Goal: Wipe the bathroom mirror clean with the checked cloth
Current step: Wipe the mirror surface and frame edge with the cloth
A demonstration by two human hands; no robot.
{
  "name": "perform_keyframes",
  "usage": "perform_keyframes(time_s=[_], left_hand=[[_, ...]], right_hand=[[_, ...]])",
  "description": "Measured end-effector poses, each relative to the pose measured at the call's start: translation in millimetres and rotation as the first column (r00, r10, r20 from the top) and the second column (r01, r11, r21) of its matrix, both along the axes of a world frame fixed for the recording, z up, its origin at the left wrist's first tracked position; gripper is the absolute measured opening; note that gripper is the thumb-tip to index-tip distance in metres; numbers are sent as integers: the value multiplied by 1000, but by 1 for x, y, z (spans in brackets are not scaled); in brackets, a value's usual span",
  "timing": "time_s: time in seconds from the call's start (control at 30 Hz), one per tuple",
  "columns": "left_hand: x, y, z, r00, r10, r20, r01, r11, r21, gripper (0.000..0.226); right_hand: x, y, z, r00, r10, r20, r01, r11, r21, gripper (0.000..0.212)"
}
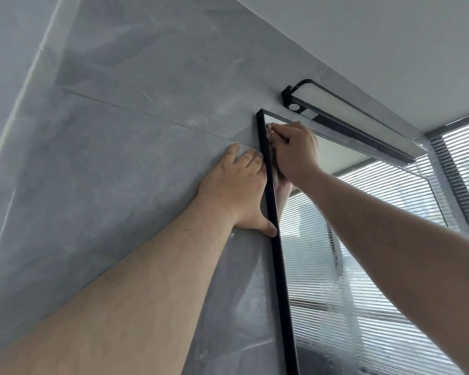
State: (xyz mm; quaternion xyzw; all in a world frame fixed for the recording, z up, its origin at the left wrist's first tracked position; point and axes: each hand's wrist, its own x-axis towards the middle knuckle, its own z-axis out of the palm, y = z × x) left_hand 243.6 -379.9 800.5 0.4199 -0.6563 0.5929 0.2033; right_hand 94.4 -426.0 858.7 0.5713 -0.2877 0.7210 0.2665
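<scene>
Your left hand lay flat on the grey wall, its grip open and holding nothing, thumb touching the black frame. Just right of that frame, your right hand had its grip closed round the bunched checked cloth, pressed into the top left corner of the mirror. From there the unwiped, streaky glass lay down and to the right, so the right hand was the nearer.
</scene>
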Motion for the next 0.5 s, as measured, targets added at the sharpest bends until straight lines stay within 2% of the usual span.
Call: perform_keyframes(time_s=[0.23,0.5], left_hand=[[0,-1,0,1000,-8,-6,8,1000,-4,138],[0,4,-2,1000,15,6,-15,1000,-3,133]], right_hand=[[-1,-6,11,1000,25,12,-25,999,22,27],[-5,7,-98,992,63,-110,-54,995,81,30]])
